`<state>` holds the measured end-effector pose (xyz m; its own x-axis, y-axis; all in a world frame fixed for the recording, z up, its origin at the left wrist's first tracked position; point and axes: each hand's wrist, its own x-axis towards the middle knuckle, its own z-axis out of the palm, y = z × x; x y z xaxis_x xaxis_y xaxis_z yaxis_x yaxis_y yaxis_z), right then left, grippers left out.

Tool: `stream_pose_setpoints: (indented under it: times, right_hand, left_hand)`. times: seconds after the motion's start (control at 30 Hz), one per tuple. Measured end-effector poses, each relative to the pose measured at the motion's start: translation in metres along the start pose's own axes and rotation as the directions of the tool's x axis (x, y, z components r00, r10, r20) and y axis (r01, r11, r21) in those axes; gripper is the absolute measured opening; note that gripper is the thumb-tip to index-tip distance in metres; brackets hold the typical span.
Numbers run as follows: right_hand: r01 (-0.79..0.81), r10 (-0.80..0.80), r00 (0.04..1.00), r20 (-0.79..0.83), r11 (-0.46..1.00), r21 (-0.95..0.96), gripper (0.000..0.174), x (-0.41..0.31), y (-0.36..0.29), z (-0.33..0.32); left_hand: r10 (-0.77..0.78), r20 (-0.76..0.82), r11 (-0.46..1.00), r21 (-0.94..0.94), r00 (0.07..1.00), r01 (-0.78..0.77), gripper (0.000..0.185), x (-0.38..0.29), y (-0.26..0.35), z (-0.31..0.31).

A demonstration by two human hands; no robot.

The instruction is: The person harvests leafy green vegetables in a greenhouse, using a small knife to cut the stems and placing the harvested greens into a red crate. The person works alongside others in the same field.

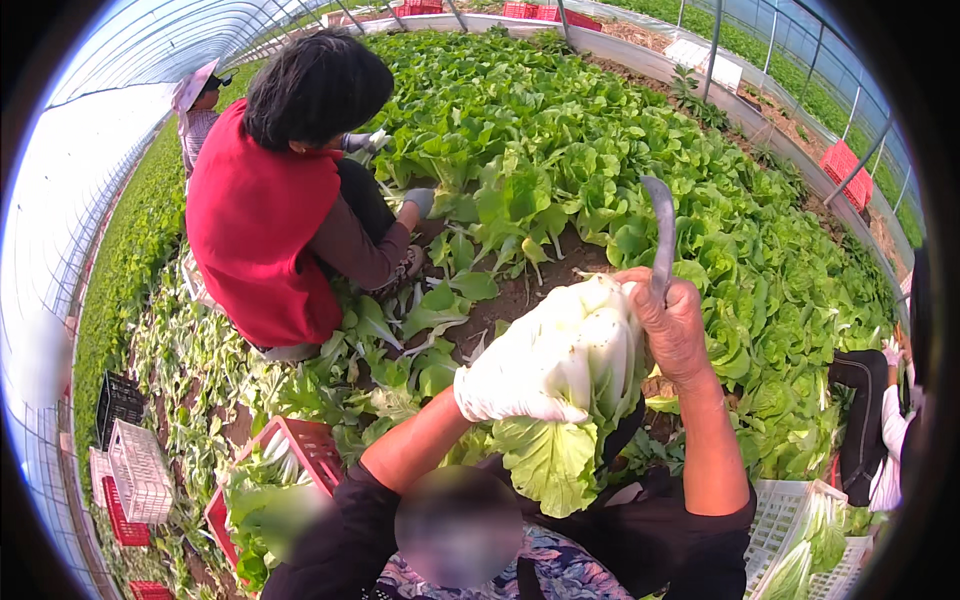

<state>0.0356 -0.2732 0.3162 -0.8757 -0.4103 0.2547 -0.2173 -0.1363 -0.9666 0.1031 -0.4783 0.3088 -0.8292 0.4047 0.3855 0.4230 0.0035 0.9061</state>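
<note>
My left hand [517,375], in a white glove, grips a head of leafy greens [611,352] whose white stem base points up and whose green leaves hang down. The bare right hand [671,319] holds a curved sickle [663,225] with its blade standing upward; its fingers are at the white stem end of the greens. The sickle's handle is hidden inside that hand. Bare soil [517,300] with cut leaves lies beyond both hands.
A person in a red vest [262,225] crouches ahead on the left. Leafy greens [712,195] grow ahead and right. A red crate [311,450] of greens stands at left, a white crate [772,525] at lower right. Another person's dark-clad leg [862,420] shows at far right.
</note>
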Motion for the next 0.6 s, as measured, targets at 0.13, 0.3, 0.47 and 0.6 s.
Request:
stream_pose_setpoints:
  times: [0.13,0.3,0.47,0.6]
  right_hand:
    - [-0.151,0.148,0.988,0.04,0.984,0.09,0.059,0.024,0.027,-0.053]
    - [-0.497,0.491,0.855,-0.166,0.868,0.008,0.04,0.032,0.116,-0.101]
    - [-0.634,0.628,0.766,-0.139,0.773,0.0,0.038,0.03,0.193,-0.114]
    - [-0.664,0.664,0.747,-0.028,0.746,-0.039,0.037,0.024,0.209,-0.113]
  left_hand:
    - [0.004,-0.128,1.0,0.024,0.992,-0.001,0.109,-0.013,0.006,-0.003]
    - [-0.266,-0.558,0.964,-0.173,0.786,0.203,0.095,-0.089,0.055,-0.02]
    - [-0.207,-0.897,0.919,-0.042,0.391,0.391,0.063,-0.191,0.145,-0.029]
    - [0.038,-0.958,0.635,0.242,0.283,0.734,0.077,-0.25,0.228,-0.031]
